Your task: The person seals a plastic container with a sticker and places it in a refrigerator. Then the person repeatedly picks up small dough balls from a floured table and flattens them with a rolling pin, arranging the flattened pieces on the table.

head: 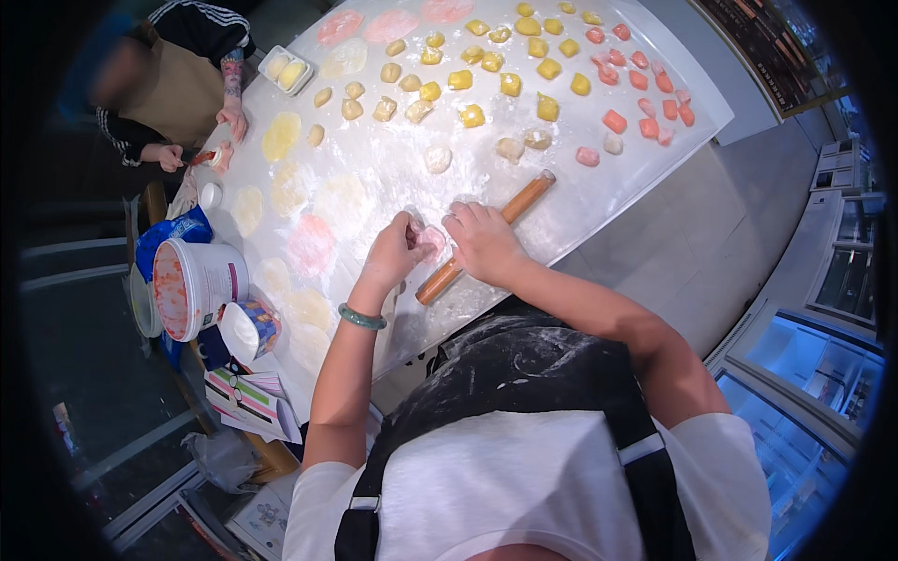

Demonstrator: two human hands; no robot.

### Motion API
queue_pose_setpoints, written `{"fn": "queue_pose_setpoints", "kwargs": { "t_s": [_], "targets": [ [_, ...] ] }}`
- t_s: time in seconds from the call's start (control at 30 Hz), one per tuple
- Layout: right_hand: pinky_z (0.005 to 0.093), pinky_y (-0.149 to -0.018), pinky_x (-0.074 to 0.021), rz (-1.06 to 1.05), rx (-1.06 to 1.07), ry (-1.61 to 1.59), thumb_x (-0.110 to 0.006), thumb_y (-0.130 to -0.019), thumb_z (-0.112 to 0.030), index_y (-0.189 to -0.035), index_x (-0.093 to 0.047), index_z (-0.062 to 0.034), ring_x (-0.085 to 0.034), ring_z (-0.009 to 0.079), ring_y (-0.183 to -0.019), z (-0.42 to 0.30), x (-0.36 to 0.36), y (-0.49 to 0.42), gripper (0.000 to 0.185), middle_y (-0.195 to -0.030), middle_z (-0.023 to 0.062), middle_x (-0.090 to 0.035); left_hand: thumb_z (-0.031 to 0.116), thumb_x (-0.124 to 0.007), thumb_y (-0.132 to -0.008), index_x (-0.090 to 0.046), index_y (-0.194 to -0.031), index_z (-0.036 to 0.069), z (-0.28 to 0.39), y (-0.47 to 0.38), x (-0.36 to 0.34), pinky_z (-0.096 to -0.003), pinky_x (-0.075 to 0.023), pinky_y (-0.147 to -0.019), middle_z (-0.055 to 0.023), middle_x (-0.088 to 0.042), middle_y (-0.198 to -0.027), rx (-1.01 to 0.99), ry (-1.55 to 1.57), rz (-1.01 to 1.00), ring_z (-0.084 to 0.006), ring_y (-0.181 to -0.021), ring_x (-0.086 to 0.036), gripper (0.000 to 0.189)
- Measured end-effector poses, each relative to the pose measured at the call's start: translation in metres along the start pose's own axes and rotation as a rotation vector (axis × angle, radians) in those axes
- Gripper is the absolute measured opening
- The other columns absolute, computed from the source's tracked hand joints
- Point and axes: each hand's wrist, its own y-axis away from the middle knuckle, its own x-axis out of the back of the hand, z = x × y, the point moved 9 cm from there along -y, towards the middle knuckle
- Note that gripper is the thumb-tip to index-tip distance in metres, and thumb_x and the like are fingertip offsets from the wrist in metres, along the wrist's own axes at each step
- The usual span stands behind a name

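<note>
Between my hands lies a small flattened pink dough disc on the floured table. My left hand, with a green bangle at the wrist, pinches the disc's left edge between thumb and fingers. My right hand rests over a wooden rolling pin, its fingertips towards the disc; the pin slants across the table's near edge. Beyond the hands sits a floured dough ball. Thin round wrappers lie to the left, among them a pink one and a yellow one. Yellow dough pieces and pink ones are spread over the far side.
A co-worker stands at the far left, holding a utensil with red filling over a wrapper. Along the left edge stand a large white tub smeared red inside and a cup of white powder. A white tray holds dough balls.
</note>
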Motion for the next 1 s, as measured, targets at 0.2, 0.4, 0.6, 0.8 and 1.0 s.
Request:
{"fn": "queue_pose_setpoints", "kwargs": {
  "t_s": [0.2, 0.4, 0.6, 0.8, 1.0],
  "targets": [
    [0.0588, -0.123, -0.0168, -0.122, -0.096, 0.11, -0.057, -0.096, -0.032, -0.159, -0.031, -0.0111, -0.022, 0.0395, -0.153, -0.001, -0.04, -0.066, 0.072, -0.165, 0.0171, -0.026, 0.008, -0.071, -0.091, -0.072, -0.099, -0.004, -0.01, 0.003, 0.002, -0.0326, -0.0502, -0.068, -0.0112, -0.067, -0.077, -0.024, 0.086, 0.027, -0.0159, -0.068, -0.058, 0.015],
    [0.0574, -0.124, -0.015, -0.091, -0.093, 0.049, -0.056, -0.095, -0.025, -0.161, -0.027, -0.0158, -0.021, 0.0396, -0.153, -0.013, -0.002, -0.08, 0.072, -0.166, 0.0155, -0.025, 0.006, -0.066, -0.093, -0.068, -0.094, -0.003, -0.019, -0.01, 0.019, -0.0315, -0.0468, -0.063, -0.0079, -0.063, -0.073, -0.135, 0.185, 0.169, -0.0134, -0.065, -0.054, 0.009],
    [0.0575, -0.123, -0.0179, -0.334, -0.099, 0.161, -0.054, -0.098, -0.03, -0.159, -0.032, -0.0139, -0.028, 0.038, -0.151, -0.013, -0.027, -0.048, 0.067, -0.164, 0.0151, -0.03, 0.015, -0.068, -0.093, -0.071, -0.097, 0.002, -0.027, 0.017, 0.018, -0.0382, -0.05, -0.069, -0.0141, -0.067, -0.081, -0.061, 0.159, 0.233, -0.0272, -0.073, -0.062, 0.014],
    [0.0583, -0.123, -0.0165, 0.108, -0.036, 0.049, -0.058, -0.095, -0.027, -0.16, -0.031, -0.0143, -0.024, 0.0395, -0.152, -0.015, -0.004, -0.095, 0.071, -0.166, 0.016, -0.026, 0.019, -0.067, -0.095, -0.07, -0.092, 0.0, -0.022, -0.002, 0.035, -0.041, -0.0498, -0.07, -0.0172, -0.065, -0.084, -0.144, 0.026, 0.28, -0.0319, -0.074, -0.063, 0.019],
    [0.0565, -0.124, -0.0164, -0.342, -0.086, 0.108, -0.058, -0.096, -0.028, -0.16, -0.029, -0.0124, -0.023, 0.0404, -0.152, -0.028, -0.011, -0.03, 0.073, -0.166, 0.0174, -0.025, 0.02, -0.07, -0.094, -0.068, -0.089, -0.002, -0.042, 0.027, 0.021, -0.037, -0.0488, -0.065, -0.0146, -0.064, -0.078, 0.032, 0.213, 0.37, -0.026, -0.066, -0.061, 0.023]
  ]
}}
